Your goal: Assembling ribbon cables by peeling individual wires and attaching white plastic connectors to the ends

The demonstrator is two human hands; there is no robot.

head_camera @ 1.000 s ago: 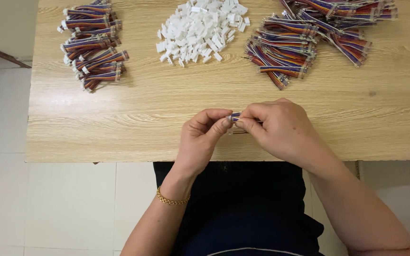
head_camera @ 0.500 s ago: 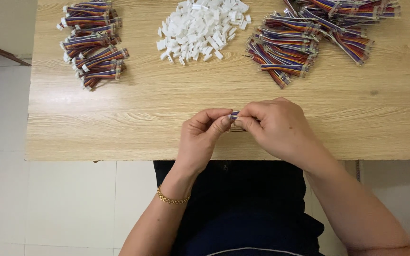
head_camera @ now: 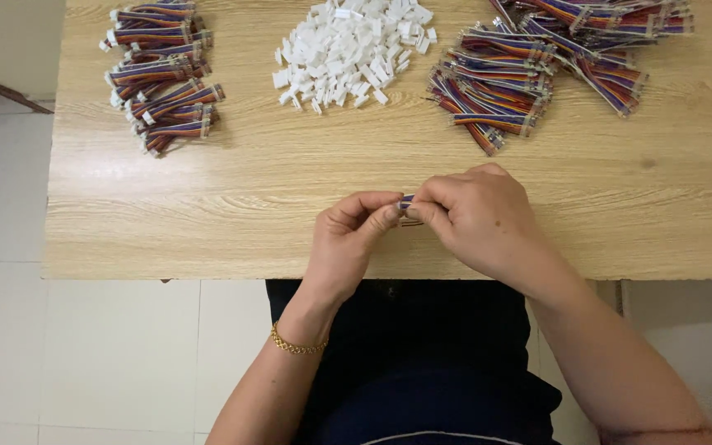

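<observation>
Pinched between left hand (head_camera: 354,239) and right hand (head_camera: 475,216) fingertips — small ribbon-wire lead (head_camera: 406,202); white connector housings (head_camera: 348,49) heaped beyond, finished leads (head_camera: 162,78) far left.

One wooden table (head_camera: 208,198) bears three separate heaps. At its far left lies one pile of multicoloured ribbon-wire bundles with white plugs fitted (head_camera: 161,74); roughly ten bundles show in it, though they overlap too much for a sure count. In the middle sits one heap of small white plastic connector housings (head_camera: 348,51), many dozens, too small and crowded to number. At the far right spreads one larger pile of multicoloured wire bundles (head_camera: 537,66), more than a dozen, partly cut off by the frame's top edge. Two hands are in view, a left hand (head_camera: 354,239) and a right hand (head_camera: 475,216), pinching one wire bundle (head_camera: 406,202) between them. One gold bracelet (head_camera: 297,346) circles the left wrist.
</observation>
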